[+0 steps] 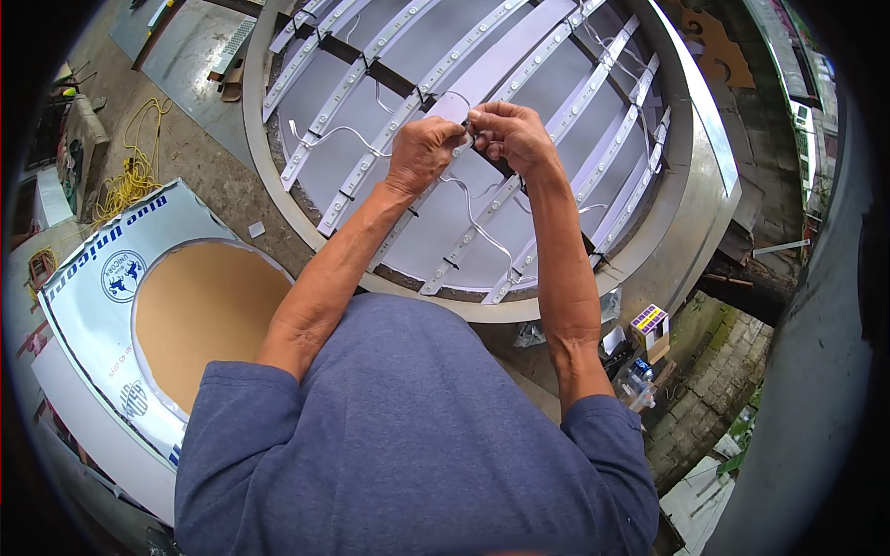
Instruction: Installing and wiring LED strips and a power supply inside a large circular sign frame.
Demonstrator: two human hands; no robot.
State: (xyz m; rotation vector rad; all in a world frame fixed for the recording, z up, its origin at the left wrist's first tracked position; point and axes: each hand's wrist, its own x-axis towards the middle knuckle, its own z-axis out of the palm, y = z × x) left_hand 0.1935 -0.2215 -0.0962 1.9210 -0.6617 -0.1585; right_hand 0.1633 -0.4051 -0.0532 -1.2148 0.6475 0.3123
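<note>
Over the middle of a round metal-rimmed frame (264,148), my left hand (425,153) and my right hand (513,137) meet at the fingertips. Both are closed in a pinch. A thin pale wire (454,94) loops up by the right fingertips; what the left fingers grip is hidden. Beneath them, rows of white LED strips (343,97) cross the frame, fixed with small black ties to a dark crossbar (387,77). Loose white wires hang between the strips, one wire (477,222) below my hands and another wire (338,132) to their left.
A film-covered panel (93,287) with a round brown opening lies at left. Yellow cord (130,181) is heaped on the floor beyond it. Right of my arm sit a small box (651,322) and plastic bottles (638,378). A grey post (797,371) rises at far right.
</note>
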